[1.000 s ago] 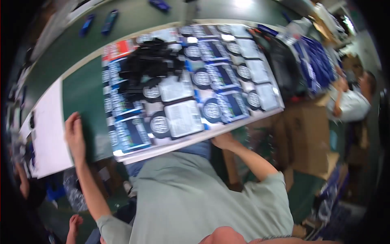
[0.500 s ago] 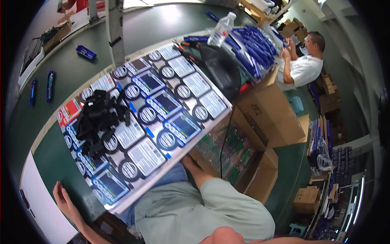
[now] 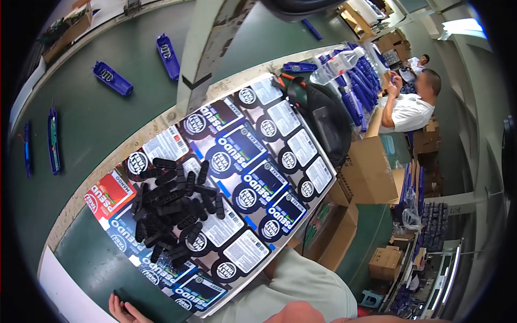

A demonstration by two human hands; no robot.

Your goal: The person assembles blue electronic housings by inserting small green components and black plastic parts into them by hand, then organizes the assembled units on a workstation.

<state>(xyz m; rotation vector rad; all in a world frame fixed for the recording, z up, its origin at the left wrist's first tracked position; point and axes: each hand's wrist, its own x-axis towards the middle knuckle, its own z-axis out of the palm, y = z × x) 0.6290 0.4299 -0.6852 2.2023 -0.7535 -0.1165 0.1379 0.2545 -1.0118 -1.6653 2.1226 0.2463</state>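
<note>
My left hand [image 3: 125, 311] is at the lower left, by the near edge of the dark green surface. Its fingers are slightly apart, and I see nothing held in it. The lower picture edge cuts off the rest of that hand. A heap of small black plastic parts [image 3: 172, 210] lies on a board covered with printed packaging sheets [image 3: 237, 212], up and to the right of my fingers. My right hand is out of the picture.
Blue open housings [image 3: 112, 79] lie on the green belt [image 3: 134, 32] beyond a metal post [image 3: 207, 54]. A black bag [image 3: 323, 121], a plastic bottle [image 3: 344, 62] and blue parts [image 3: 358, 89] are at the far right. An open carton [image 3: 371, 169] stands below; a co-worker [image 3: 412, 107] sits beyond.
The view has shifted, bringing the board and black parts larger and lower. My left hand appears lower, with less of it visible. Another blue housing shows on the belt.
</note>
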